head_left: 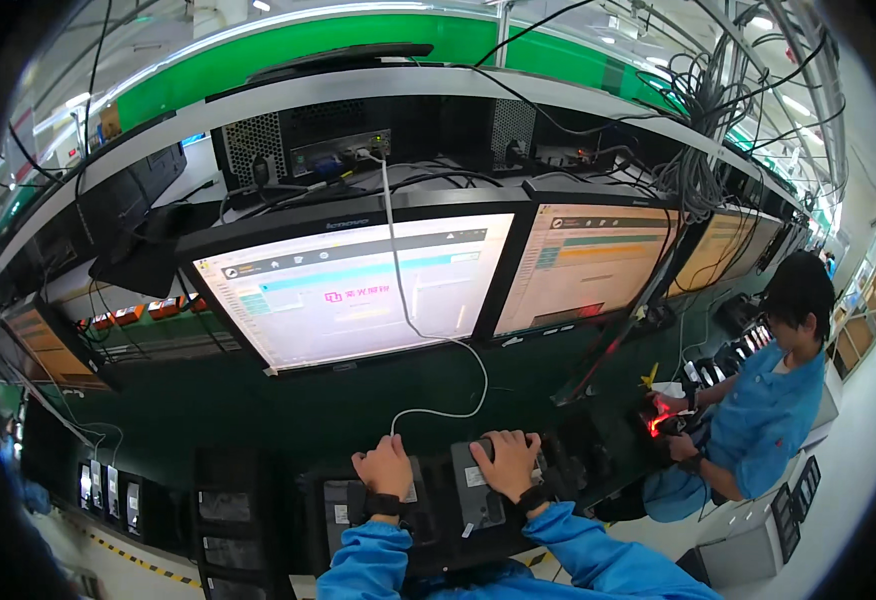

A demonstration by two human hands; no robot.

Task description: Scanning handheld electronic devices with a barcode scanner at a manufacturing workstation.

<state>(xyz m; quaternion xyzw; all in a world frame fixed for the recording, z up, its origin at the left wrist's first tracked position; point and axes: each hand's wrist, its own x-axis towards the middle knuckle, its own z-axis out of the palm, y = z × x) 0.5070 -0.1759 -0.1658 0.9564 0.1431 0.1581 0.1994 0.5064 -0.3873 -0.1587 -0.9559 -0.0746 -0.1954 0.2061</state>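
Note:
My left hand [386, 468] is closed around the end of a thin white cable [485, 385] at the bench's front edge; the plug itself is hidden by the fingers. My right hand [509, 464] lies over the upper right part of a flat grey device [477, 495] with white labels, thumb on its face and fingers curled at its far edge. Another flat grey device [336, 505] with a white label sits partly beneath and beside my left hand. The cable loops up past the bright monitor [358, 290] to a box on the shelf.
More monitors [588, 265] stand in a row to the right. A co-worker [758, 400] in blue holds something glowing red. Black trays with devices [226, 507] are at left. Bundled cables [703, 150] hang from above, and a shelf [428, 82] spans the back.

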